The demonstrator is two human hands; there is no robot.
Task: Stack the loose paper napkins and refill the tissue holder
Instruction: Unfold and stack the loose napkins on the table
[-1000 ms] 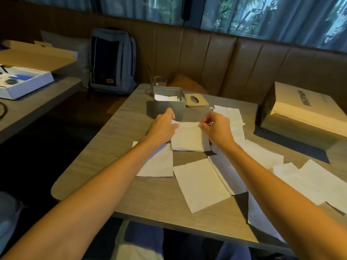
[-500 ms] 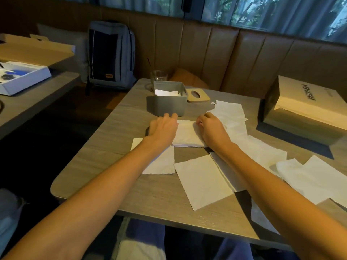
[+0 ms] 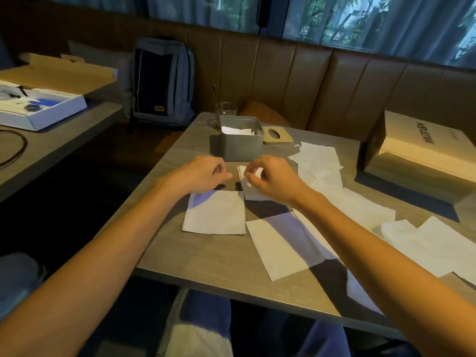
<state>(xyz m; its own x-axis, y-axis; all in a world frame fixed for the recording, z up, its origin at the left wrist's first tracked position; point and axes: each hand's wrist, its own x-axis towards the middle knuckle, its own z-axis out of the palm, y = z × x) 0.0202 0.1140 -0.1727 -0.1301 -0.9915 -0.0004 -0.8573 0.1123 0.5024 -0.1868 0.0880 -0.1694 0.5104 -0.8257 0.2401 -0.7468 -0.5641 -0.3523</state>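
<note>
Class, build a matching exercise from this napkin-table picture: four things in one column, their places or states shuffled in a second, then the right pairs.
Things:
1. folded napkin
2. grey tissue holder
3. wooden lid
4. backpack

Places or states:
A. lying flat on the table, right of the holder
B. standing on the bench seat
C. pinched in the right hand
D. open on top, some tissues inside

Pairs: 1-C, 2-D, 3-A, 4-B
</note>
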